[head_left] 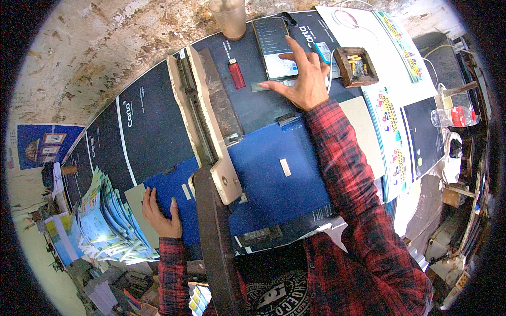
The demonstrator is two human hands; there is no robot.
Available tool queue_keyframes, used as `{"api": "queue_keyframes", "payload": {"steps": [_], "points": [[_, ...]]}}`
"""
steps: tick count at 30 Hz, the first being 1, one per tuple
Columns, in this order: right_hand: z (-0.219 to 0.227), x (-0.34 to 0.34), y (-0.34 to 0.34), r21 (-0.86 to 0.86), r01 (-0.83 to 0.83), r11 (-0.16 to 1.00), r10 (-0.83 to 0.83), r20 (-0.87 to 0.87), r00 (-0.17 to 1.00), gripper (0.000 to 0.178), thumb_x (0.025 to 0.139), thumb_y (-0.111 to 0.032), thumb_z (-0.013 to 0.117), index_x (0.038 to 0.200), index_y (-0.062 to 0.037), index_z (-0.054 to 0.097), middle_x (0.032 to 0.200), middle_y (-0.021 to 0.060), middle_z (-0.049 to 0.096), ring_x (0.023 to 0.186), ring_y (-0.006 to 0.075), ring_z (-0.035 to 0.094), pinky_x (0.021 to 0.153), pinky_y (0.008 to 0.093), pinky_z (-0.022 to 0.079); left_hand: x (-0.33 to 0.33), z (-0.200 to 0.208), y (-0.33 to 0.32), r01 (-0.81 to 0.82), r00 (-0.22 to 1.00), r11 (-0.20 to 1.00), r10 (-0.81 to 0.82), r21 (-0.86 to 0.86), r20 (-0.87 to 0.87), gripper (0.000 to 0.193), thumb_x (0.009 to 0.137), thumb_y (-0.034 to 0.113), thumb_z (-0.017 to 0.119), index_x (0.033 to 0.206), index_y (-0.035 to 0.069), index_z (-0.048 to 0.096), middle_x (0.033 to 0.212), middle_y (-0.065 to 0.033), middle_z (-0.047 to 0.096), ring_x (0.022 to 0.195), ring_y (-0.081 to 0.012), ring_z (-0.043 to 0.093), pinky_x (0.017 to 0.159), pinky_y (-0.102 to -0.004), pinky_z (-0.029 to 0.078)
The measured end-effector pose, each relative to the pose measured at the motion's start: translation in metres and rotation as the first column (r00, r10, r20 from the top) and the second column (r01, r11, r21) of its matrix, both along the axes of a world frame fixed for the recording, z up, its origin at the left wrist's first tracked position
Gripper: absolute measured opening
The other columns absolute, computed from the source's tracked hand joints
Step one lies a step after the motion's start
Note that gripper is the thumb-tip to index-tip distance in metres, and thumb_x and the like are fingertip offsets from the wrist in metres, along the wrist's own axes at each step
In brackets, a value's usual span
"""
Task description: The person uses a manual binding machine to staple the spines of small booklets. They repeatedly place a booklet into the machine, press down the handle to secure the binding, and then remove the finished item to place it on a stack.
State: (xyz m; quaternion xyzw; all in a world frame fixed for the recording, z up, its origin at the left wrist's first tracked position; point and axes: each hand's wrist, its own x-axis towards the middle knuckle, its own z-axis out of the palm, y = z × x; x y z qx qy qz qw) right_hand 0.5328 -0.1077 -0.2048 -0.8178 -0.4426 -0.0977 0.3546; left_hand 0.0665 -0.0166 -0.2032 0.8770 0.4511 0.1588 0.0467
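My left hand (161, 217) lies with fingers stretched out on the left part of a blue board (184, 213), beside a grey-green card edge. My right hand (305, 79) is at the far side of the table, thumb and fingers spread, with nothing in its grasp. Its fingers reach over the lower right part of a phone (271, 37) whose screen is lit; whether they touch the glass I cannot tell. Between my hands a long beige metal bar (213, 142) with a dark arm (213, 231) crosses the table. A larger blue panel (263, 179) lies right of the bar.
Near the phone are a red lighter (236, 75), a cloudy cup (229, 20) and a wooden ashtray (357, 76) with cigarette butts. Stacked booklets (110, 221) fan out at the left; printed sheets (390, 137) lie at the right, near a plastic bottle (454, 117).
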Motion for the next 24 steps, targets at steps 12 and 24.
{"api": "queue_keyframes", "payload": {"steps": [12, 24], "points": [[-0.0017, 0.0006, -0.0004, -0.012, 0.014, 1.0, -0.014, 0.003, 1.0, 0.115, 0.056, -0.064, 0.087, 0.149, -0.0187, 0.037, 0.114, 0.0017, 0.071, 0.113, 0.0291, 0.056, 0.096, 0.0604, 0.033, 0.0012, 0.0013, 0.0, 0.001, 1.0, 1.0, -0.001, -0.01, 0.002, 0.058, 0.091, 0.032, 0.065, 0.138, 0.0, 0.05, 0.145, -0.0208, 0.047, 0.134, -0.0398, 0.041, 0.114, -0.0503, 0.026], [0.0021, -0.0003, -0.0002, -0.014, 0.007, 1.0, -0.008, -0.024, 1.0, 0.115, 0.056, -0.064, 0.087, 0.15, -0.0194, 0.037, 0.114, 0.0018, 0.071, 0.114, 0.0289, 0.056, 0.097, 0.0604, 0.033, 0.0015, 0.0006, -0.0003, 0.0, 1.0, 1.0, 0.0, -0.007, 0.015, 0.057, 0.09, 0.03, 0.065, 0.138, 0.002, 0.05, 0.145, -0.0198, 0.047, 0.134, -0.0388, 0.042, 0.113, -0.05, 0.026]]}}
